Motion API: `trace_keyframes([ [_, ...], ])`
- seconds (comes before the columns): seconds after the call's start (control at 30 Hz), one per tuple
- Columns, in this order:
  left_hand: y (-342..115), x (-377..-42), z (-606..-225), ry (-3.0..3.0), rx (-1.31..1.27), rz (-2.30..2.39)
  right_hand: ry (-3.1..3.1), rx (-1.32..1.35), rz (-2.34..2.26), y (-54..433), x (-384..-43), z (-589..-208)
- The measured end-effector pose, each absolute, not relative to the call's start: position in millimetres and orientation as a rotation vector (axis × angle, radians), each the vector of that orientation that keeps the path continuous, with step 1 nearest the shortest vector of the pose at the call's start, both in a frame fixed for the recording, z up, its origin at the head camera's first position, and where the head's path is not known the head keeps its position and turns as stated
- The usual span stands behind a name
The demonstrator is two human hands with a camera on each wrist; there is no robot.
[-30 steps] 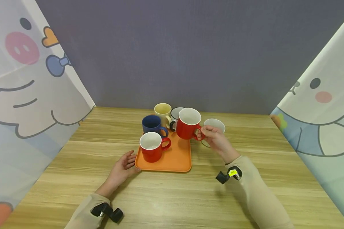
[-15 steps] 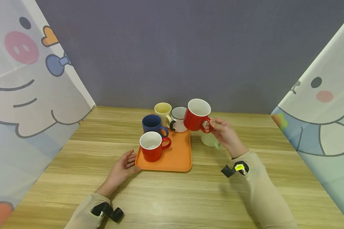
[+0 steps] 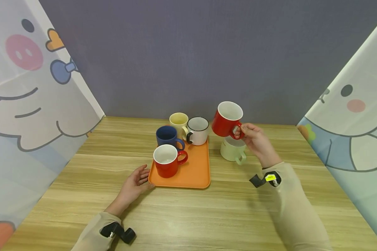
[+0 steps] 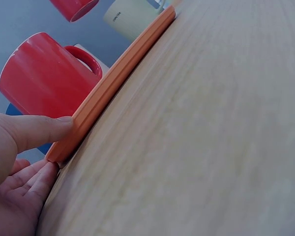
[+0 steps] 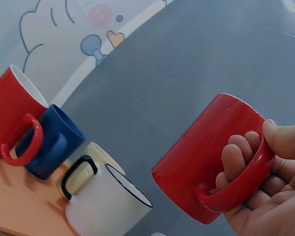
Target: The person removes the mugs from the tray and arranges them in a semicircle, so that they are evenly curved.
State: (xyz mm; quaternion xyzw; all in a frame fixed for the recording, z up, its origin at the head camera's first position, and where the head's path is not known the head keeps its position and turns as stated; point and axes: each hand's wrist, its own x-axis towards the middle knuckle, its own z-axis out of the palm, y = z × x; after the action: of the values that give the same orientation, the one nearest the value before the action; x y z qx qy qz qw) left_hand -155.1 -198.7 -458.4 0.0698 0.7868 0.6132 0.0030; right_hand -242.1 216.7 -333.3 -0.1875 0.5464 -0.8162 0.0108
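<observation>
My right hand (image 3: 258, 141) grips the handle of a red mug (image 3: 224, 122), white inside, and holds it up in the air. In the right wrist view its fingers pass through the handle (image 5: 238, 191), thumb on top. Beneath and partly behind that mug, a pale green mug (image 3: 231, 150) stands on the table. My left hand (image 3: 135, 184) rests at the near left corner of an orange tray (image 3: 196, 177), fingers fairly straight. In the left wrist view the thumb (image 4: 44, 130) touches the tray's edge. A second red mug (image 3: 166, 167) stands upright on the tray near this hand.
Also on the tray are a blue mug (image 3: 167, 135), a yellow mug (image 3: 179, 122) and a white mug (image 3: 199, 134) with black rim and handle. A grey wall (image 3: 188, 59) rises behind the wooden table (image 3: 188, 219); printed cloth panels (image 3: 28, 87) flank it.
My right hand has carried the red mug rightward, up and away from over the tray. The white mug and the pale green mug show more now. My left hand has kept its place.
</observation>
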Motion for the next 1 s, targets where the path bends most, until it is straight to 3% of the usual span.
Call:
trace_keyframes([
  [1.0,-200,-153,-460,2.463,0.234,1.938,1.484,-0.553,-2.792,266,-250,-332],
])
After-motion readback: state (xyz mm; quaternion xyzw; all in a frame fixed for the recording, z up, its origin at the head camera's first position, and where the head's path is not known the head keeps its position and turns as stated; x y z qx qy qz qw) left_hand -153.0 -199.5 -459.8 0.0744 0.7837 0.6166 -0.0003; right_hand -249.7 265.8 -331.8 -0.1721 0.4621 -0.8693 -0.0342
